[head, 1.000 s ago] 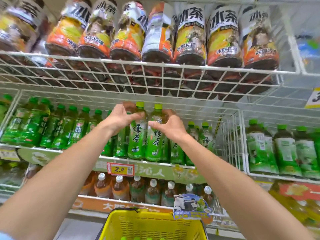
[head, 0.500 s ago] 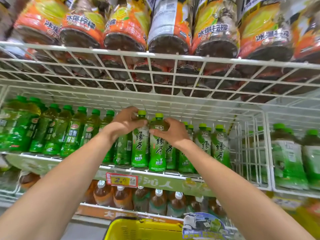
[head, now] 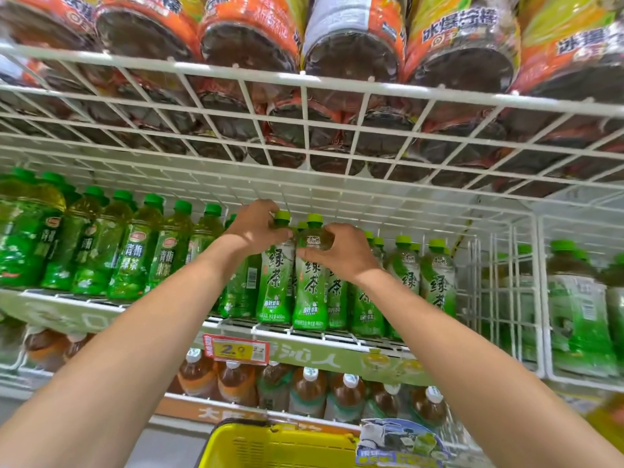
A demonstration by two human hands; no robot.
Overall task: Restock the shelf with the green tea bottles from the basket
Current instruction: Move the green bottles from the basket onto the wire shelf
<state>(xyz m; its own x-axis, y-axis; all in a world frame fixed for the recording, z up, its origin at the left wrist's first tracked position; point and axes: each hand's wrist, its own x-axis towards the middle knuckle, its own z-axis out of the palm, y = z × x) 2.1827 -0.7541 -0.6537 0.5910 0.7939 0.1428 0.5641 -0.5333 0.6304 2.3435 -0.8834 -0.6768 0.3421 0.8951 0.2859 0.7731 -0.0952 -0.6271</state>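
Note:
Two green tea bottles with light green caps stand side by side at the front of the white wire shelf (head: 304,334). My left hand (head: 258,228) grips the neck of the left bottle (head: 275,292). Around the shoulder of the right bottle (head: 310,298) my right hand (head: 341,251) is closed. More green tea bottles (head: 437,282) of the same kind stand behind and to the right. The yellow basket (head: 280,444) shows only its rim at the bottom edge; its contents are hidden.
A row of darker green bottles (head: 135,251) fills the shelf to the left. A wire shelf (head: 304,92) of orange-labelled bottles hangs close overhead. A wire divider (head: 499,298) bounds the right side. Brown tea bottles (head: 307,390) and a price tag (head: 236,347) sit below.
The view has moved closer and tilted up. Both hands have stayed on the two front bottles, which stand further back and upright on the shelf edge now.

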